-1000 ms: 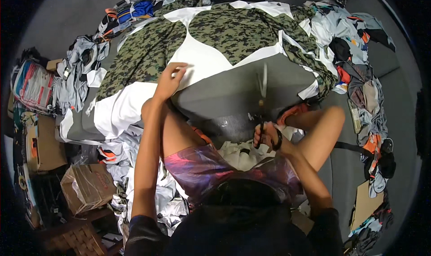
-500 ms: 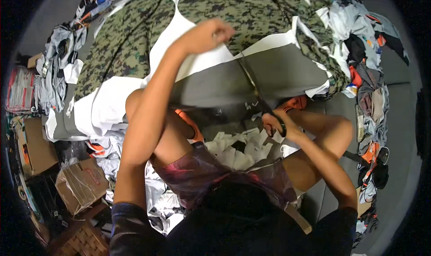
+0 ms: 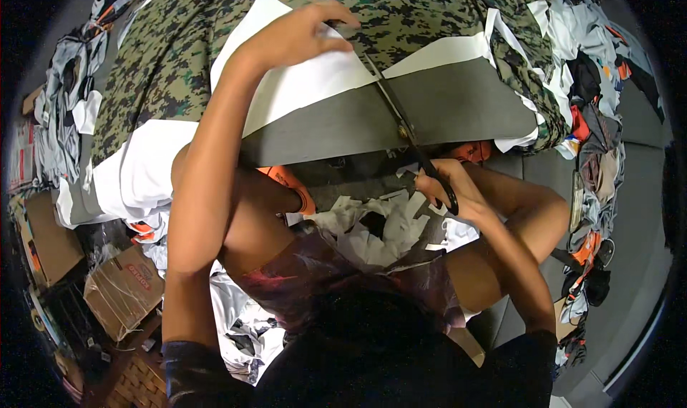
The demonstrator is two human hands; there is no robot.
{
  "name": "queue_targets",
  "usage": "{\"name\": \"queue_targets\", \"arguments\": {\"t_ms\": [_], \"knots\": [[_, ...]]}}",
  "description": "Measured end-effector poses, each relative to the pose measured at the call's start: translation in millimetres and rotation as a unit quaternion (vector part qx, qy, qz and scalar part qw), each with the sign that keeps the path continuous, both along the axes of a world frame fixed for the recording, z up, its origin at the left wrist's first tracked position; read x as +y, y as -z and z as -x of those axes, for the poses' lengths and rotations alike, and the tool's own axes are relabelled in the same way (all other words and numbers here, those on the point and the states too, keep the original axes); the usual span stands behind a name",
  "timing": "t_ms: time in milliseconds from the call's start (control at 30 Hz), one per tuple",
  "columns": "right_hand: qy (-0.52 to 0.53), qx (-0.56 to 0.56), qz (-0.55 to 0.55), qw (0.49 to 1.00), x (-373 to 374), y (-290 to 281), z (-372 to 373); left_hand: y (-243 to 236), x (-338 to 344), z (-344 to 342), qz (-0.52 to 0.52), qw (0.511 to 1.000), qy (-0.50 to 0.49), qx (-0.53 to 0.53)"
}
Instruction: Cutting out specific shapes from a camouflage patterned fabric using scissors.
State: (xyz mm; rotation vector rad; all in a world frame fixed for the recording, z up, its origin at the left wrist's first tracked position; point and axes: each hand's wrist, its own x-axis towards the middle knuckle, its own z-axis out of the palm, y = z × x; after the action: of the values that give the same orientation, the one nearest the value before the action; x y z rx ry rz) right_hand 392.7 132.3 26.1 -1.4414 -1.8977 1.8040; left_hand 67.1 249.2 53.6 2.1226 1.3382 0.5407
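- Right grip [image 3: 454,191]: bare hand. Was wrapped about the handles of the scissors; some finger placement was hidden.
- Scissors [image 3: 404,131]: one pair, long-bladed, black-handled. Pointed forward and leftward from the right grip, blades close together, tips over the camouflage cloth and just right of the left grip's thumb.
- Left grip [image 3: 297,39]: bare hand. Was open, fingers bent, thumb apart from them; hung over or rested on the white part, contact could not be told.
- Camouflage cloth [image 3: 422,14]: one large spread, green, brown and black. Lay beyond both grips and extended to either side of the left.
- White part [image 3: 286,96]: tapering area of the same spread. Lay beneath and around the left grip, one corner reaching the blades.
- Desk [image 3: 465,107]: grey, under the cloth. Its bare near portion lay between the two grips, crossed by the blades.
- Scraps [image 3: 351,240]: white, heaped. Lay on the near left side of the right grip, between the person's legs.
- Orange footwear [image 3: 474,151]: two items. One showed just beyond the right grip, one well to its left.
- Boxes [image 3: 122,293]: two, brown cardboard. Stood well apart from the left grip, nearer the body and leftward.
- Clothes [image 3: 601,164]: mixed colours, piled. Lay well right of the right grip.
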Motion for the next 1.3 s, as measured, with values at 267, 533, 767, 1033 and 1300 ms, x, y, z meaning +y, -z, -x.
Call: {"name": "queue_targets", "arguments": {"t_ms": [267,533,767,1033,1300], "knots": [[-0.004,0.007,0.022,1.0,13,-24,-2,29,-2,-12,-0.131,0.987,0.066,0.072],[-0.006,0.021,0.029,0.999,19,-11,-10,21,-6,-24,-0.091,0.988,0.084,0.097],[0.0,0.032,-0.012,0.999,17,-1,-8,27,-3,-28,-0.097,0.989,0.093,0.068],[0.005,0.042,0.004,0.999,18,-6,-7,26,-5,-30,-0.054,0.995,0.077,0.034],[0.0,0.023,-0.006,1.0,18,-6,-6,28,-3,-27,-0.069,0.992,0.09,0.046]]}}
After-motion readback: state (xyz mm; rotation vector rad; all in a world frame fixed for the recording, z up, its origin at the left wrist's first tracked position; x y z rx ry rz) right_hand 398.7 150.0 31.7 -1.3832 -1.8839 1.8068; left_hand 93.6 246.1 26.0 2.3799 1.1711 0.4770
